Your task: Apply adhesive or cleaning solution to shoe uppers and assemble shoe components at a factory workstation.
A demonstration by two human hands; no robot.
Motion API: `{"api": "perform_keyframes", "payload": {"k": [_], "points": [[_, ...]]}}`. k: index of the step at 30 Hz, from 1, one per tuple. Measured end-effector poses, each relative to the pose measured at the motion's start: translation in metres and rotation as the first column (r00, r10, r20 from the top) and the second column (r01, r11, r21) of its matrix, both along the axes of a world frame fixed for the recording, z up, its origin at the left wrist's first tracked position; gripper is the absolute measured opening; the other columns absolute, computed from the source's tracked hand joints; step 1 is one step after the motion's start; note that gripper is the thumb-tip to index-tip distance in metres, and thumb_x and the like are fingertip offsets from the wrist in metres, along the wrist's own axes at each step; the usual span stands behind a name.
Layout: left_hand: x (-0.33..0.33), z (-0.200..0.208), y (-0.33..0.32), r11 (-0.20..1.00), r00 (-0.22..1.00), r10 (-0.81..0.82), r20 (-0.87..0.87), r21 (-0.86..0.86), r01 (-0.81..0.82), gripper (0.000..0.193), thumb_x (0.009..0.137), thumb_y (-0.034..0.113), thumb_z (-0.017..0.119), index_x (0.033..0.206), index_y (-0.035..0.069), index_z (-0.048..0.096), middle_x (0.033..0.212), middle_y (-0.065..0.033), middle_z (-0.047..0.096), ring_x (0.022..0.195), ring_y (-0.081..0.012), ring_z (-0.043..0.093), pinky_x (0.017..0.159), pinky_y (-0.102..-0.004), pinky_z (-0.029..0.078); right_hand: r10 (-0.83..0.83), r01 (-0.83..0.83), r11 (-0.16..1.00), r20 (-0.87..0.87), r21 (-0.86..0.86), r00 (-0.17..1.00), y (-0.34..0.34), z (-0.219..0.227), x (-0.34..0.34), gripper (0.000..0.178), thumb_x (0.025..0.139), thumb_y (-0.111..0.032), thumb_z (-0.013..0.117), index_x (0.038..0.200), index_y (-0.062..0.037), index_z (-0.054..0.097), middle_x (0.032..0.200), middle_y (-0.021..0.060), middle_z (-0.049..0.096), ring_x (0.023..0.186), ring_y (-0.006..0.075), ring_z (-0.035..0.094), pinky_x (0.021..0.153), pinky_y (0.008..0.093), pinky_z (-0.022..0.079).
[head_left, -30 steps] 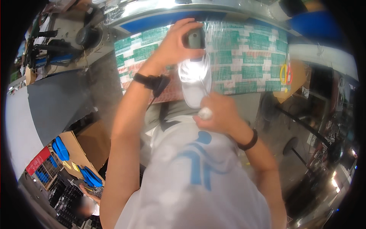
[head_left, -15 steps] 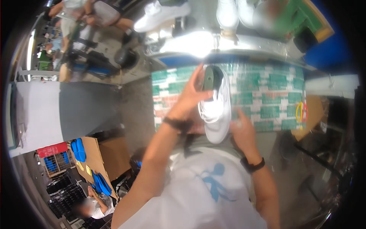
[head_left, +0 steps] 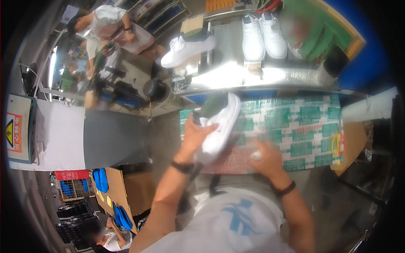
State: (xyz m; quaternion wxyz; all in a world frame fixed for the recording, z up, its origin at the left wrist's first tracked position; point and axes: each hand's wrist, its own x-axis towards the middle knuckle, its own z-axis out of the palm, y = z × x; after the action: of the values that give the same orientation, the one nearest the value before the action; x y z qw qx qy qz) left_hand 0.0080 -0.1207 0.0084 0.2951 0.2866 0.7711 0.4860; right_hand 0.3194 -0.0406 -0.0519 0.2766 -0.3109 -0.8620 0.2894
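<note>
My left hand [head_left: 196, 137] is wrapped round a white lace-up shoe [head_left: 223, 124] with a dark green block in its opening. The shoe lies tilted, its toe toward my body and its white side turned to the right. To the right of it, apart from the shoe, my right hand [head_left: 270, 159] hovers over the green-and-white patterned work surface [head_left: 303, 130]. Its fingers are bent and partly blurred, with a small white thing [head_left: 255, 156] at the thumb that I cannot make out.
Beyond the work surface, a raised bench carries a white shoe [head_left: 190, 48] and a white pair [head_left: 263, 38]. Yellow and red rings [head_left: 337, 144] hang at the surface's right edge. A grey panel [head_left: 116, 139] stands left. Other people are at upper left and lower left, near blue sole-shaped pieces [head_left: 121, 216].
My left hand has moved the shoe left and tilted it, so its side shows more than its laces. The right hand has shifted slightly lower. The whole view has shifted too.
</note>
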Motion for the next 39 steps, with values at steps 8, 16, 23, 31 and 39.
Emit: {"api": "perform_keyframes", "payload": {"k": [8, 16, 23, 31, 39], "points": [[-0.199, 0.074, 0.145, 0.958, 0.740, -0.287, -0.608, -0.168, 0.233, 0.088, 0.078, 0.014, 0.100, 0.154, -0.004, 0.059, 0.123, -0.0174, 0.079, 0.102, -0.0206, 0.075, 0.086, -0.0353, 0.062, -0.155, 0.147, 0.986, 0.101, 0.084, 0.983, 0.050, -0.047, 0.038, 0.062, 0.080, -0.044, 0.094, 0.128, -0.0080, 0.078, 0.101, 0.0126, 0.066, 0.084, 0.0321, 0.069, 0.070, 0.0446, 0.057], [-0.101, 0.045, 0.196, 0.973, 0.078, -0.154, -0.985, -0.138, 0.187, 0.100, 0.090, 0.008, 0.085, 0.174, -0.003, 0.031, 0.174, -0.0361, 0.037, 0.163, -0.0562, 0.034, 0.134, -0.0584, 0.030, -0.208, 0.202, 0.972, 0.038, 0.123, 0.977, 0.054, -0.058, 0.040, 0.047, 0.072, -0.044, 0.094, 0.103, -0.0123, 0.078, 0.090, 0.0081, 0.060, 0.075, 0.0292, 0.066, 0.065, 0.0421, 0.056], [-0.034, 0.012, 0.391, 0.892, 0.879, -0.421, -0.222, -0.275, 0.358, 0.075, 0.096, 0.050, 0.088, 0.131, -0.014, 0.072, 0.124, -0.0327, 0.077, 0.118, -0.0371, 0.076, 0.103, -0.0471, 0.059, -0.163, 0.167, 0.982, -0.052, 0.093, 0.985, 0.059, -0.057, 0.033, 0.045, 0.071, -0.045, 0.094, 0.098, -0.0126, 0.078, 0.088, 0.0071, 0.059, 0.071, 0.0286, 0.064, 0.063, 0.0415, 0.055], [-0.052, -0.036, 0.461, 0.950, 0.923, -0.308, -0.231, -0.125, 0.286, 0.067, 0.089, 0.043, 0.094, 0.119, -0.014, 0.074, 0.106, -0.0196, 0.079, 0.091, -0.0236, 0.073, 0.080, -0.0397, 0.058, -0.182, 0.183, 0.975, -0.014, 0.123, 0.983, 0.064, -0.048, 0.030, 0.046, 0.069, -0.048, 0.094, 0.093, -0.0133, 0.076, 0.084, 0.0058, 0.059, 0.067, 0.0254, 0.062, 0.060, 0.0387, 0.052], [-0.045, 0.047, 0.375, 0.869, 0.874, -0.483, 0.056, 0.149, 0.471, 0.050, 0.110, 0.029, 0.071, 0.151, 0.000, 0.061, 0.143, -0.0142, 0.068, 0.128, -0.0208, 0.066, 0.110, -0.0340, 0.054, -0.176, 0.179, 0.973, -0.039, 0.142, 0.984, 0.063, -0.050, 0.035, 0.046, 0.068, -0.047, 0.094, 0.094, -0.0131, 0.076, 0.085, 0.0064, 0.060, 0.067, 0.0262, 0.063, 0.060, 0.0383, 0.054]]}}
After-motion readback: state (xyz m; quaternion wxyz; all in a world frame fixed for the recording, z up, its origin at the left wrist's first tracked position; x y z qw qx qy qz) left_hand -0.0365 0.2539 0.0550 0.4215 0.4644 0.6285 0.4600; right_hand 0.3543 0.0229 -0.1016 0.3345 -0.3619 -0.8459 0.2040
